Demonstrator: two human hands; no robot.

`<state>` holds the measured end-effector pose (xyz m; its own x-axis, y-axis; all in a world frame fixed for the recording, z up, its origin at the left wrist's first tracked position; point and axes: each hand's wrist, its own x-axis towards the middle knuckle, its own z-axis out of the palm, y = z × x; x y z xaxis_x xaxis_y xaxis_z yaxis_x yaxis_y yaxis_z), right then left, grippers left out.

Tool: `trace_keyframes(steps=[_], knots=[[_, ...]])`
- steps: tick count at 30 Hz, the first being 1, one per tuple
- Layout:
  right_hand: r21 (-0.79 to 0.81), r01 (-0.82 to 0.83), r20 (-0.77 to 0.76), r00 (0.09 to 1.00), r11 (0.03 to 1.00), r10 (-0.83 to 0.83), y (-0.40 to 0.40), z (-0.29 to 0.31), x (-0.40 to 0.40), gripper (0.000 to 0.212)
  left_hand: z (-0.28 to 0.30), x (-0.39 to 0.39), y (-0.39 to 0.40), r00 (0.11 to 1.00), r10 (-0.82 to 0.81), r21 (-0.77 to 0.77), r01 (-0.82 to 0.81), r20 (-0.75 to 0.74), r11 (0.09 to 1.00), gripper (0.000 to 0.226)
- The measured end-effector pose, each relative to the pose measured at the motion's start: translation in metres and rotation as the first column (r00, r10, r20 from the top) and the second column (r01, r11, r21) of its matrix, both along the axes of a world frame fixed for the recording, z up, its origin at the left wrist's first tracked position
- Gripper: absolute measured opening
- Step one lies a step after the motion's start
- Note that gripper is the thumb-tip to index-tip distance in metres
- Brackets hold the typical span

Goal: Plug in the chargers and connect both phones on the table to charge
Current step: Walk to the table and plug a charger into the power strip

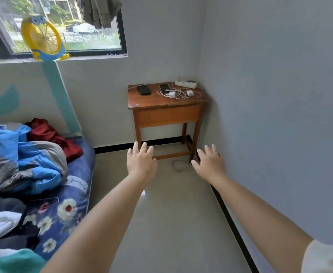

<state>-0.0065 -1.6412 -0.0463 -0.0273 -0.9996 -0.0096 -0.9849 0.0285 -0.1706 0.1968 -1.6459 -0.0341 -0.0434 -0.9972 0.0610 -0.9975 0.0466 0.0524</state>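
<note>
A small wooden table (pixel 142 102) stands in the room's corner, some way ahead of me. On it lie two black phones, one on the left (pixel 144 89) and one in the middle (pixel 165 88). Two white charger bricks (pixel 172 94) (pixel 190 93) sit among tangled white cables (pixel 178 95). A white power strip (pixel 185 84) lies along the table's back right edge. My left hand (pixel 141 161) and my right hand (pixel 209 162) are stretched out in front of me with fingers straight and spread, holding nothing, well short of the table.
A bed (pixel 71 203) with a floral sheet and piled clothes fills the left. The grey wall (pixel 280 115) runs close on the right. A cable loop (pixel 178 165) lies on the floor by the table leg. A yellow fan (pixel 43 39) stands on the window sill.
</note>
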Motion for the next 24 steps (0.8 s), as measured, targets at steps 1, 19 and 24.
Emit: trace_keyframes(steps=[1,19,24], knots=[[0.005,0.007,0.001,1.0,1.0,-0.007,-0.026,-0.002,-0.001,0.052,-0.002,-0.002,-0.028,1.0,-0.007,-0.007,0.007,-0.001,1.0,0.049],[0.036,-0.103,0.016,0.995,0.994,0.103,-0.508,-0.025,0.005,0.053,-0.031,0.014,-0.482,0.997,0.064,0.032,-0.062,-0.052,0.998,0.049],[0.067,-0.045,0.019,0.999,0.997,0.044,-0.615,-0.047,0.019,0.054,-0.051,0.045,-0.598,0.999,0.019,0.091,-0.015,-0.043,0.996,0.05]])
